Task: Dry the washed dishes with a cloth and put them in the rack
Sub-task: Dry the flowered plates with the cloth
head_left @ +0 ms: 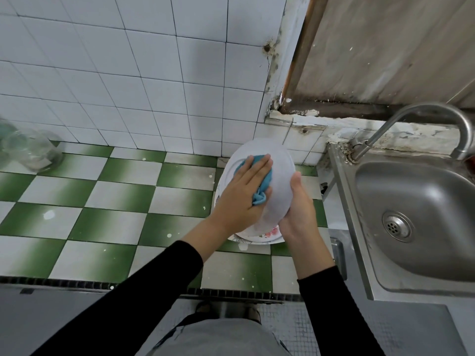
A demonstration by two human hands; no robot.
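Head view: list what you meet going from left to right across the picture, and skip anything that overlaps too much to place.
Glass jars → left hand, pressing the blue cloth → right hand, gripping the plate → sink.

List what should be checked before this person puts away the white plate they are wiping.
1. Round white plate securely held: ok, the right hand grips its edge, thumb over the rim.
2. Blue cloth on the plate: ok, the left hand presses it flat with straight fingers.
3. Plate fully dry: cannot tell.
4. Rack within sight: not ok, none shows in the view.
5. Flower-patterned plate on the counter underneath, clear of the held plate: cannot tell.
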